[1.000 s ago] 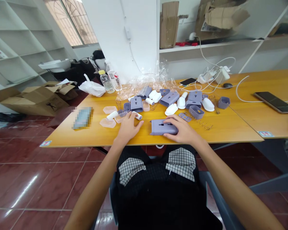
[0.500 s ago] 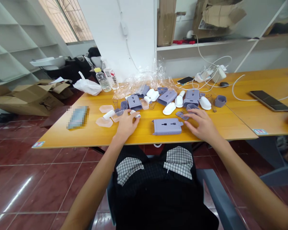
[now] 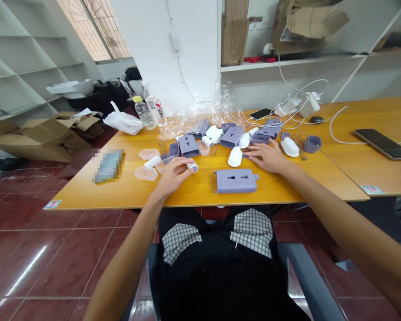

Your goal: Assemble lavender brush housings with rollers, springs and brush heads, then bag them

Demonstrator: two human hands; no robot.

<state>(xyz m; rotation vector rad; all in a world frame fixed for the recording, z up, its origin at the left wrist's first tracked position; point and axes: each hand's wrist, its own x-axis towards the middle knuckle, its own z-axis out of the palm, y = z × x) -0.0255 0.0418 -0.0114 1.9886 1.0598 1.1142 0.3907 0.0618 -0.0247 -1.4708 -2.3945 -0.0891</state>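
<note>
My left hand (image 3: 174, 174) is closed round a short white cylinder (image 3: 193, 166) with a purple end, low over the table. My right hand (image 3: 266, 157) lies open, fingers stretched out among loose parts, beside a white rounded cover (image 3: 235, 157). What is under its fingertips is partly hidden. In front of me, between the hands, a purple rectangular housing (image 3: 236, 181) with two dark slots lies on its side. Behind the hands are more purple housings (image 3: 188, 145), a white oval cover (image 3: 290, 146), a purple cup (image 3: 313, 144) and thin springs (image 3: 300, 146).
Clear plastic trays (image 3: 146, 173) and a white tube (image 3: 152, 162) lie left of my left hand. A pixelated grey packet (image 3: 109, 166) is farther left. Bottles (image 3: 145, 113), clear wrap (image 3: 203, 113), cables (image 3: 296, 107) and a dark tablet (image 3: 384, 143) stand or lie toward the back and right.
My right hand has moved forward and left, onto the parts behind the purple housing. The white cover there has turned. In my left hand the white cylinder now shows its end more.
</note>
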